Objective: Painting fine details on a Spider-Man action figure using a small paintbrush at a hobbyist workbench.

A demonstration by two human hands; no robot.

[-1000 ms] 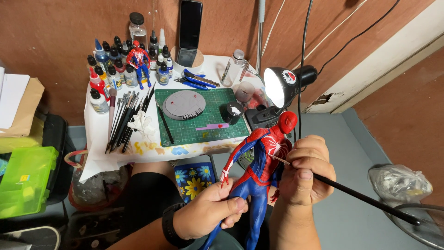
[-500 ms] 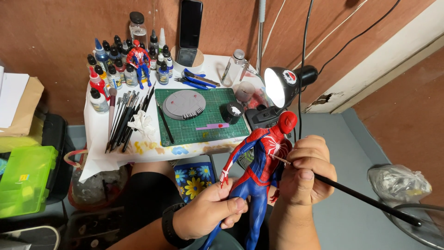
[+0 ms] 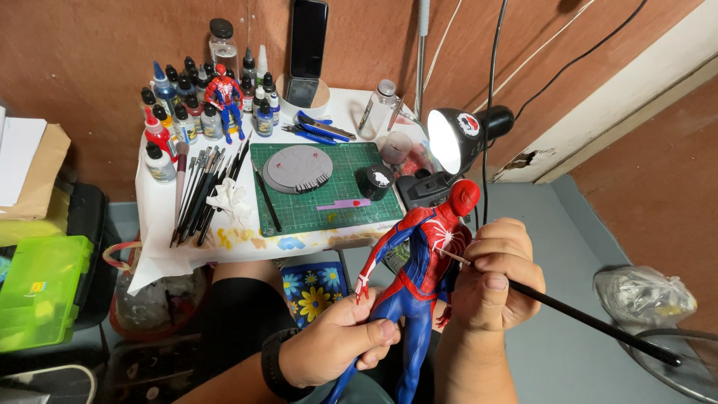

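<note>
Head view: the left hand (image 3: 340, 344) is closed round the blue legs of a red-and-blue plastic superhero figure with white chest markings (image 3: 426, 262), holding it upright over the lap, in front of the small white worktop (image 3: 153, 232). The right hand (image 3: 490, 277) has its fingers (image 3: 497, 288) clenched on a long thin black-handled paintbrush (image 3: 583, 318), whose tip touches the figure's chest at the white marking.

The figure looks fully coloured, so the work seems far along, at a fine touch-up on the chest; whether other spots remain unpainted cannot be told from here.

On the worktop lie a green cutting mat (image 3: 329, 187) with a round grey display base (image 3: 298, 168), a row of dark brushes (image 3: 206, 191), a crumpled white tissue (image 3: 230, 198) and a cluster of small paint bottles (image 3: 183, 108) around a second, smaller red-and-blue figure (image 3: 224, 93). A lit black desk lamp (image 3: 460, 135) shines toward the work. A bright green plastic case (image 3: 37, 288) sits on the floor to the left.
</note>
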